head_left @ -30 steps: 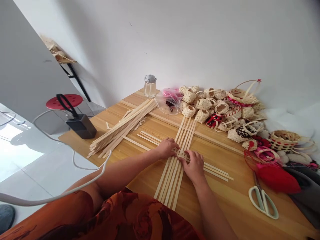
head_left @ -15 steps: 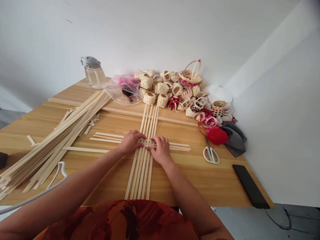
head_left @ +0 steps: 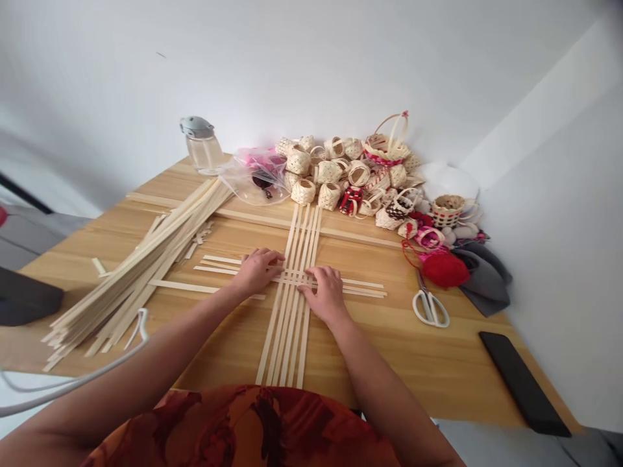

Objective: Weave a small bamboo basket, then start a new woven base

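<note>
Several long pale strips (head_left: 283,350) run from near my body toward the back of the table, crossed by a few sideways strips (head_left: 363,284) woven through them. At the left edge of the crossing, my left hand (head_left: 259,269) rests with its fingers bent and thumb apart, holding nothing. On the right edge, my right hand (head_left: 325,292) has its thumb and fingers spread around the ends of the weave, touching the strips. One more loose strip (head_left: 182,286) lies left of the weave, partly beneath my left forearm.
A large bundle of strips (head_left: 131,272) covers the left. Small woven baskets (head_left: 328,172), a plastic bag (head_left: 256,181) and a bottle (head_left: 204,149) stand at the back. Scissors (head_left: 431,308), red yarn (head_left: 444,269) and a black flat object (head_left: 523,383) lie right.
The view has shifted, so everything sits further right. My left thumb and fingers have loosened slightly from the crossing; my right hand stays by its edge.
</note>
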Demonstrator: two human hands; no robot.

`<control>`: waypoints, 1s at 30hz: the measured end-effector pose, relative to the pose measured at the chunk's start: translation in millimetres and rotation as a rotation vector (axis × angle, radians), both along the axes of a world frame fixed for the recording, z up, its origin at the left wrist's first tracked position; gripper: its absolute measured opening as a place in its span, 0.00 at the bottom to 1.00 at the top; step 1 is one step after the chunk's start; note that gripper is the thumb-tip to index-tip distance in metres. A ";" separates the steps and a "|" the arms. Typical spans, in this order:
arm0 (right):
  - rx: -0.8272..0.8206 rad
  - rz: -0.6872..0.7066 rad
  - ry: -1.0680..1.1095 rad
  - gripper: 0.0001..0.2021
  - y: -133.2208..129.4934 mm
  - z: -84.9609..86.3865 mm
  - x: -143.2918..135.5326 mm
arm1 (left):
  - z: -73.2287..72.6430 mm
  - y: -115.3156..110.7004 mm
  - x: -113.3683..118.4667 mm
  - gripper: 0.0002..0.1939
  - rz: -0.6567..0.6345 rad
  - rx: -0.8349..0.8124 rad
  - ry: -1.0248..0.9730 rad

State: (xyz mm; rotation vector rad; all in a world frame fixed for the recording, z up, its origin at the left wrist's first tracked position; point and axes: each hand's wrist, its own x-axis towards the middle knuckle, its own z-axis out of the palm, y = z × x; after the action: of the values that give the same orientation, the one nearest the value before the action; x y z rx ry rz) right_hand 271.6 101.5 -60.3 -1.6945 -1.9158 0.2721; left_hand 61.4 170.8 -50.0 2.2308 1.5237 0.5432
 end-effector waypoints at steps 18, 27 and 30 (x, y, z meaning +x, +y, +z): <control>-0.019 0.353 -0.271 0.27 0.7 -10.0 -22.8 | 3.5 -12.1 -14.8 0.09 -0.013 0.116 0.017; -0.026 0.349 -0.304 0.27 0.1 -15.2 -22.5 | 7.6 -2.3 -45.5 0.04 -0.022 0.095 0.084; -0.032 0.351 -0.308 0.28 -0.5 -14.8 -22.7 | 4.5 -0.2 -45.8 0.04 -0.062 0.080 0.073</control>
State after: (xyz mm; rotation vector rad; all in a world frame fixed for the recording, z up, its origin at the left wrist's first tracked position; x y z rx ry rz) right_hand 249.0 101.0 -75.1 -1.4784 -2.4509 0.1813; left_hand 15.6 170.6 -45.5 2.3736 1.4869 0.5182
